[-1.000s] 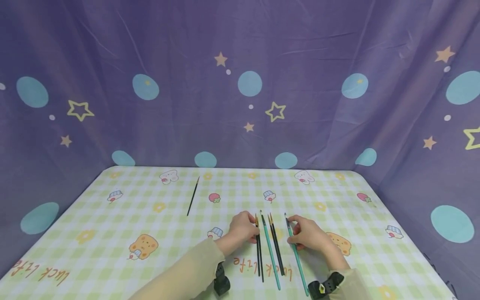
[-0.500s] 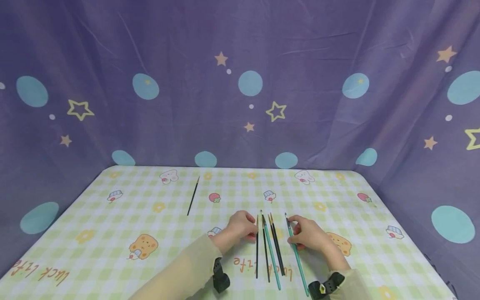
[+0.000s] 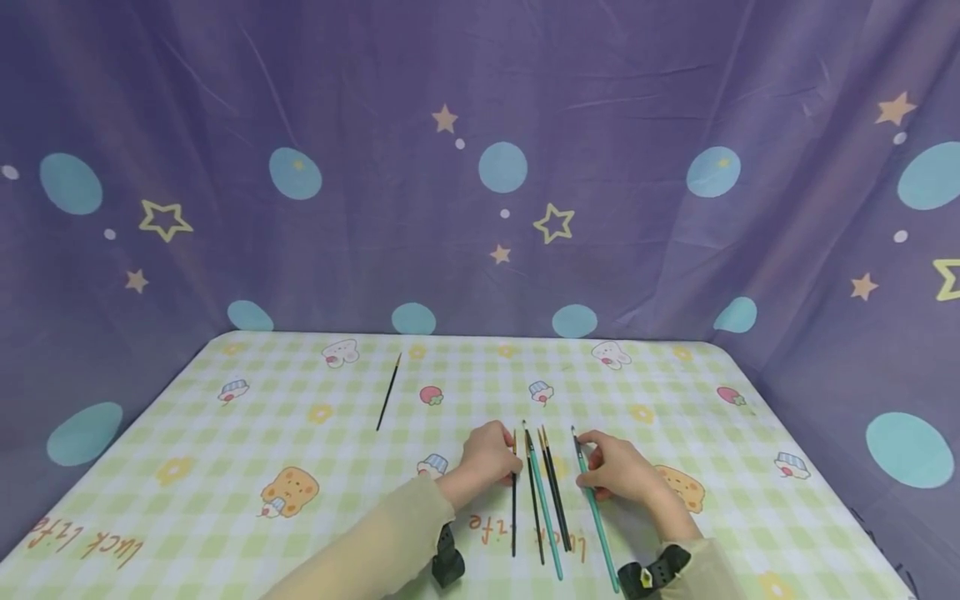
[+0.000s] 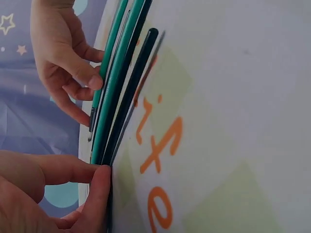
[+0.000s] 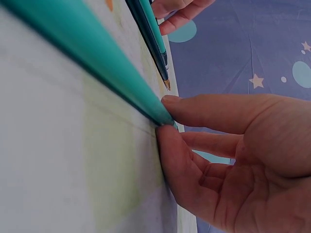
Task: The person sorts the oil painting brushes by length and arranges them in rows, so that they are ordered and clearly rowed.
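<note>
In the head view several slim paintbrushes lie in a loose row on the table, bristles pointing away. My left hand (image 3: pixel 483 457) pinches the leftmost black paintbrush (image 3: pixel 513 525) near its ferrule; in the left wrist view its thumb and forefinger (image 4: pixel 73 170) meet at that handle. At the row's right end my right hand (image 3: pixel 617 468) pinches a teal paintbrush (image 3: pixel 602 535) between thumb and fingers, its handle running toward the front. Between the hands lie a thin black paintbrush (image 3: pixel 535 508), another teal paintbrush (image 3: pixel 547 521) close beside it, and a pair of black paintbrushes (image 3: pixel 557 496).
A lone black paintbrush (image 3: pixel 388 392) lies farther back, left of the row. The table wears a green-and-white checked cloth (image 3: pixel 360 467) with printed cartoons. A purple curtain (image 3: pixel 360 250) with stars and dots hangs behind it.
One of the two black paintbrushes by my left hand has shifted right, up against the middle teal one. My left hand remains at the leftmost brush; the right hand has stayed in place.
</note>
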A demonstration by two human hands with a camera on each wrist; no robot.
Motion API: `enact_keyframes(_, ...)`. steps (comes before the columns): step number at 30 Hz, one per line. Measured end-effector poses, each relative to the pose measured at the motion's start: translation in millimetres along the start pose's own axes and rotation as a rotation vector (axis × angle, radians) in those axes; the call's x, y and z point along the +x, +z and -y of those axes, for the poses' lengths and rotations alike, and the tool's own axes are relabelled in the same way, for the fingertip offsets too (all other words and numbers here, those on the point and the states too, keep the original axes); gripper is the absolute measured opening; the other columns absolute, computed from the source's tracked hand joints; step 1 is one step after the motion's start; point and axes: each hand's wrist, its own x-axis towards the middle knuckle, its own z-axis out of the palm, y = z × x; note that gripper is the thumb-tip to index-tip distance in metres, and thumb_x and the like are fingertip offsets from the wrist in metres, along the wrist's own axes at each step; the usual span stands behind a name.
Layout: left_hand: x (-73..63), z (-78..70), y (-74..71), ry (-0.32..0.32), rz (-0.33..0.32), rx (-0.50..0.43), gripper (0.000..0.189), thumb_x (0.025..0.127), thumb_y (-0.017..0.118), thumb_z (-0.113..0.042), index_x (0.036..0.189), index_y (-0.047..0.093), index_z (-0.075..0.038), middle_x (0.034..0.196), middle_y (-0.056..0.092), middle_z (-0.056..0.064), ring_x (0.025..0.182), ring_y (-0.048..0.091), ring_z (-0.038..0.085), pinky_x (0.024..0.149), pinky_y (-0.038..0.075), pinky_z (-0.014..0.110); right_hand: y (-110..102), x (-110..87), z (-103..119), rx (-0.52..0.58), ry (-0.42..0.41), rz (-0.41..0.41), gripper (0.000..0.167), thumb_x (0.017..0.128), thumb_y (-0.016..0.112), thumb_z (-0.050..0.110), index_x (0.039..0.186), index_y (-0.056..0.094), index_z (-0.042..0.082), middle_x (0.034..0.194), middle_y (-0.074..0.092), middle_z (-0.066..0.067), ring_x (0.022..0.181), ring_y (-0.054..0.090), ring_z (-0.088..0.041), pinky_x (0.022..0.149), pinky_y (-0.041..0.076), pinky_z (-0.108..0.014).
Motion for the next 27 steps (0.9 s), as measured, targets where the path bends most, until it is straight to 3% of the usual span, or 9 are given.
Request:
enact_keyframes(13,6.7,0.6,-6.4,-0.106,0.087,-0.161,0.022,0.069,0.065,0.005,0.087,0.054,0.002,0.067,0.056,0.011,0.049,0.058,0.018,0.045,0.051,0.026,0,-0.1,-1,0.004,-0.007,-0.001,0.056,0.075,0.071,0.006,0.126,0.048,0.005,0.074,0.052,-0.005,0.049,0.052,-0.016,0.049,0.043,-0.027)
enact_keyframes(21,14.3,7.6,-8.1,-0.140,0.092,-0.225,0.019,0.070,0.063,0.006,0.088,0.059,0.002,0.071,0.058,0.011,0.051,0.057,0.016,0.046,0.052,0.026,0,0.2,0,-0.006,-0.011,-0.004,0.056,0.074,0.071,0.006,0.125,0.048,0.005,0.073,0.052,-0.004,0.049,0.052,-0.015,0.049,0.043,-0.027)
enact_keyframes(27,21.7,15.8,-18.3,-0.143,0.089,-0.292,0.021,0.070,0.061,0.006,0.091,0.063,0.003,0.071,0.060,0.010,0.050,0.056,0.014,0.046,0.051,0.025,0,-0.2,-1,-0.003,-0.015,-0.004,0.055,0.074,0.071,0.006,0.125,0.049,0.005,0.073,0.052,-0.004,0.049,0.052,-0.015,0.049,0.043,-0.026)
